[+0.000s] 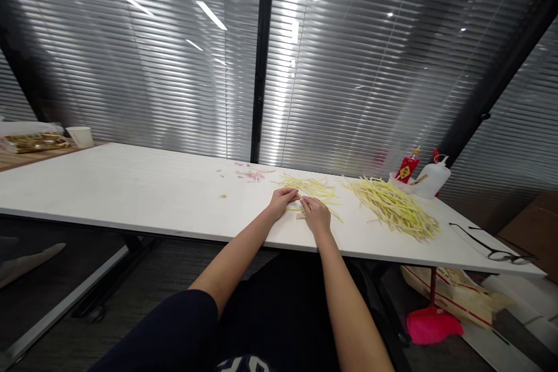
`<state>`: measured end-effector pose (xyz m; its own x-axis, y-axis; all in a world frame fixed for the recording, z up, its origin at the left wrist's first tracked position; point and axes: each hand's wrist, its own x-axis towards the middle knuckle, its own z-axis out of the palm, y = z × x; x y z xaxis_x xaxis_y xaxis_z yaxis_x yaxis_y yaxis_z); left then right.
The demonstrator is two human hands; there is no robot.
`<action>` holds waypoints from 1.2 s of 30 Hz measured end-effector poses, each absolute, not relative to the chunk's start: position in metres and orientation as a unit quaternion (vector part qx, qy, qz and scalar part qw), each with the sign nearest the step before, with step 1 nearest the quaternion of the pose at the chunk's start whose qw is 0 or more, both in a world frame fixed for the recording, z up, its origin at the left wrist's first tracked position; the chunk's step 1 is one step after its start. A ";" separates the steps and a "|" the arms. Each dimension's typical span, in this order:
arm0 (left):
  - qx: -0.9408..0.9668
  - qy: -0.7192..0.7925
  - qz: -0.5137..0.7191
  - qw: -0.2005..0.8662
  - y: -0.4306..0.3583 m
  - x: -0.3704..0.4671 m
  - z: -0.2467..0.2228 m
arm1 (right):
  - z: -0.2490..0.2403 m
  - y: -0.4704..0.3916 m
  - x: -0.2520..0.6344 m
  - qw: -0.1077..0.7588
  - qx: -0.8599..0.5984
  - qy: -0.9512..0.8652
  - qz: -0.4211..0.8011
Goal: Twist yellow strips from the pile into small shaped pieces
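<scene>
Both hands meet near the table's front edge, fingertips almost touching. My left hand [282,202] is closed in a pinch, and my right hand [316,214] pinches just beside it. Something small and pale shows between the fingertips, too small to name. A small beige piece [300,216] lies on the table by my right hand. Just beyond the hands spreads a loose scatter of thin yellow strands [314,187]. To their right lies a bigger heap of the same long yellow strands [392,206].
Small pink and purple bits [253,175] lie farther back on the white table [143,192]. At the right stand a red-labelled bottle [407,168] and a white squeeze bottle [432,179]; glasses [501,255] rest near the corner. A paper cup [81,137] is at far left. Blinds close off the back.
</scene>
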<state>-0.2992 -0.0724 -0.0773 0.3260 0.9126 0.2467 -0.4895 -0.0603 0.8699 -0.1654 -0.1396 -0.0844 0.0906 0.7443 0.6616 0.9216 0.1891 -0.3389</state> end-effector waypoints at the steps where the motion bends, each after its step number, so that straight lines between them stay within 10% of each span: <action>1: 0.493 0.214 0.539 0.649 -0.073 -0.299 -0.077 | -0.084 -0.140 -0.165 0.388 -0.629 -0.665 -0.111; 36: 0.704 0.301 0.521 0.377 -0.077 -0.298 -0.080 | -0.081 -0.142 -0.168 0.361 -0.632 -0.665 -0.168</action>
<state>-0.2975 -0.0768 -0.0796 0.2750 0.8169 0.5071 0.0305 -0.5345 0.8446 -0.1684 -0.1417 -0.0813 0.0596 0.7190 0.6925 0.9620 0.1438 -0.2320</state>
